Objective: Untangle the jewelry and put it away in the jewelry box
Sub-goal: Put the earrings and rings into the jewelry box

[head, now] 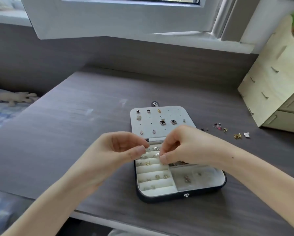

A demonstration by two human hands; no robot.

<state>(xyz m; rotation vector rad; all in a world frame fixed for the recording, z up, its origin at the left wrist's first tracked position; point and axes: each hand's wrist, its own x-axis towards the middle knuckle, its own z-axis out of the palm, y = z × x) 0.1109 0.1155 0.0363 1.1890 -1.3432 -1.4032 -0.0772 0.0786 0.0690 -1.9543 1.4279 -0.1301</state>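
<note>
Head view. Jewelry box (185, 195): dark case, open flat on the grey table (74, 133), lid (177, 114) folded away from the person so both halves face up. The lid panel carries studs and pendants pinned in its holes, among them two dark clover pieces (168, 122). The base has padded ring rolls (153, 169) on its left with several rings and earrings tucked into the slots, and open compartments (194, 178) on its right holding a few small items.

Left hand (119, 150) and right hand (182, 147): raised just above the ring rolls, thumb and forefinger of each pinching opposite ends of a small silvery piece (151, 149); its kind is too small to tell. Holding it over the box likely means anything dropped lands inside.

Loose jewelry (219, 127): a pink-and-silver tangle on the table right of the box, with gold bits (237, 136) and a white tag (246, 134) beyond, evidently awaiting sorting.

Wooden drawer unit (270, 82): far right, apart from the work.
</note>
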